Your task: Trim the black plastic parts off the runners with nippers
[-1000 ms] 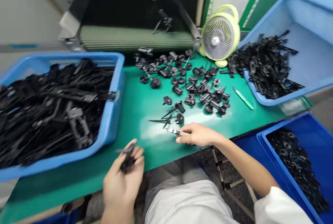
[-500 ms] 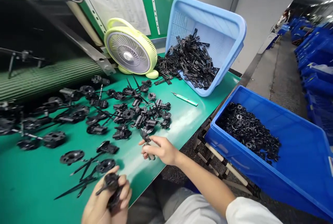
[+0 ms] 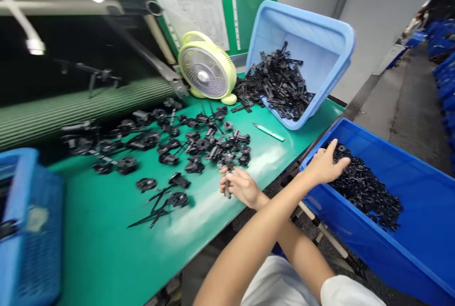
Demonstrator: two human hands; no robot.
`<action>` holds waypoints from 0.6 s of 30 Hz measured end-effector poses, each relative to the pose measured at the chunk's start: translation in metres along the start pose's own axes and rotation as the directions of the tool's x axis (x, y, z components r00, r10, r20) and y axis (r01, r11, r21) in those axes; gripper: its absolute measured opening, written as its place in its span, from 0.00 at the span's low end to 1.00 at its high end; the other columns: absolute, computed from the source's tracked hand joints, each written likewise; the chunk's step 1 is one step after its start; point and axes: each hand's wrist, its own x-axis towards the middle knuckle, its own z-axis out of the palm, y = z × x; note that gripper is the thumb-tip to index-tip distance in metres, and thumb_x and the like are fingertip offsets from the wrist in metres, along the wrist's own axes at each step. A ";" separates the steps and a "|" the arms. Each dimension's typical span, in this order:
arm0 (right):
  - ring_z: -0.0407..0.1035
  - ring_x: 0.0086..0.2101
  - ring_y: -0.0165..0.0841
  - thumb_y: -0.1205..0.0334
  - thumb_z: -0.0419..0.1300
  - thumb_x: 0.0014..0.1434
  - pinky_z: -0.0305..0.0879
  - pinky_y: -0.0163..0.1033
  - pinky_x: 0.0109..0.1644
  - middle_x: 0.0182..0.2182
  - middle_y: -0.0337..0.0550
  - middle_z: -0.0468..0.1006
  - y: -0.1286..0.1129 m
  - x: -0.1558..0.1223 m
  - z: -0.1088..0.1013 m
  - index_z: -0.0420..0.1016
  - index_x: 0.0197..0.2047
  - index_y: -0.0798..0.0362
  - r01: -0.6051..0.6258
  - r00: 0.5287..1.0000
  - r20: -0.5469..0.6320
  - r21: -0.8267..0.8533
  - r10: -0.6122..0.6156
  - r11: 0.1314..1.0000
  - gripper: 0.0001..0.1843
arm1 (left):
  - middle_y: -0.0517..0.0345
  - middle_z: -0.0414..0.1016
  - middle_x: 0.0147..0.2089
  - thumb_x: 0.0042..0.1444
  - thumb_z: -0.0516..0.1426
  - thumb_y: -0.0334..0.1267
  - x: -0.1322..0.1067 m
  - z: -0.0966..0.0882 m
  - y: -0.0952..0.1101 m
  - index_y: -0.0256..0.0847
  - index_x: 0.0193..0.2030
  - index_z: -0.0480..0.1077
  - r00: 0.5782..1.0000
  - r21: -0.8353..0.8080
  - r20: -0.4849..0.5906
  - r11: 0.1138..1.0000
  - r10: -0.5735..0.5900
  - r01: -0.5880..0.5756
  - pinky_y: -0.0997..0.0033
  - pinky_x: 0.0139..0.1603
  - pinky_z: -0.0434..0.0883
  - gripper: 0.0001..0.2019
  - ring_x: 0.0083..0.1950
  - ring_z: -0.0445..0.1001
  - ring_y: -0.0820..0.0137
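My left hand [image 3: 326, 162] reaches across my right arm and is over the near end of the deep blue bin [image 3: 419, 167]. Its fingers are spread, and nothing shows in them. Under it lies a heap of small black plastic parts [image 3: 369, 192]. Above the front of the green table, my right hand [image 3: 244, 187] is closed around small pliers [image 3: 227, 188], their dark head pointing up. Just beyond the pliers sits a cluster of black round moulded parts [image 3: 213, 147]. A few flanged parts [image 3: 177, 199] with thin black sticks lie to the left.
A light blue basket [image 3: 302, 14] lies tipped at the back, black strip-like parts spilling out. Beside it stand a yellow-green fan [image 3: 206, 71] and a green-handled knife [image 3: 268, 132]. A ribbed green conveyor [image 3: 88, 99] runs along the far left, with another blue basket [image 3: 40, 230] at the near left.
My left hand has swung right, over my right arm, to the blue bin and let go of the black part it held. My right hand still holds the pliers. The view has turned left.
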 end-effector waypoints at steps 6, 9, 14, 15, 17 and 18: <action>0.68 0.30 0.31 0.51 0.67 0.50 0.67 0.39 0.39 0.28 0.36 0.72 0.003 -0.010 -0.007 0.72 0.39 0.48 -0.027 1.000 -0.004 0.085 0.028 0.996 0.16 | 0.44 0.69 0.61 0.63 0.52 0.43 -0.130 -0.069 -0.052 0.44 0.64 0.60 0.873 0.103 -0.414 0.966 0.257 -0.235 0.53 0.62 0.65 0.23 0.62 0.67 0.58; 0.69 0.34 0.32 0.55 0.64 0.54 0.67 0.40 0.43 0.32 0.38 0.73 0.002 -0.014 -0.009 0.73 0.42 0.48 -0.057 0.998 0.019 0.096 0.055 0.994 0.12 | 0.52 0.74 0.40 0.62 0.52 0.35 -0.218 -0.112 -0.100 0.42 0.49 0.68 0.531 0.304 -0.821 0.948 0.210 0.096 0.64 0.45 0.73 0.10 0.42 0.74 0.66; 0.69 0.36 0.35 0.57 0.61 0.56 0.68 0.44 0.44 0.33 0.41 0.73 0.000 -0.019 -0.007 0.74 0.44 0.48 -0.092 0.996 0.026 0.052 0.091 0.994 0.11 | 0.44 0.67 0.53 0.53 0.62 0.40 -0.280 -0.163 -0.165 0.40 0.56 0.66 0.337 0.161 -0.936 0.733 -0.099 0.662 0.59 0.42 0.74 0.23 0.42 0.74 0.62; 0.69 0.36 0.36 0.56 0.61 0.56 0.68 0.45 0.43 0.33 0.42 0.72 -0.001 -0.019 -0.006 0.75 0.44 0.48 -0.097 0.995 0.006 0.029 0.096 0.995 0.12 | 0.44 0.67 0.54 0.54 0.61 0.38 -0.281 -0.169 -0.171 0.41 0.57 0.66 0.412 0.179 -0.900 0.739 -0.144 0.649 0.57 0.47 0.73 0.23 0.46 0.73 0.60; 0.68 0.36 0.37 0.55 0.60 0.56 0.69 0.46 0.43 0.33 0.43 0.72 -0.002 -0.022 -0.003 0.75 0.43 0.48 -0.105 0.994 -0.045 -0.024 0.104 0.994 0.12 | 0.48 0.72 0.51 0.57 0.58 0.34 -0.280 -0.175 -0.176 0.42 0.54 0.69 0.537 0.218 -0.825 0.780 -0.173 0.586 0.55 0.53 0.71 0.17 0.51 0.72 0.59; 0.68 0.36 0.37 0.54 0.60 0.56 0.69 0.47 0.42 0.34 0.43 0.72 -0.002 -0.025 -0.003 0.75 0.43 0.48 -0.108 0.992 -0.068 -0.049 0.105 0.993 0.13 | 0.49 0.74 0.48 0.58 0.56 0.34 -0.280 -0.175 -0.175 0.42 0.51 0.71 0.555 0.219 -0.814 0.794 -0.171 0.566 0.56 0.54 0.70 0.13 0.51 0.72 0.60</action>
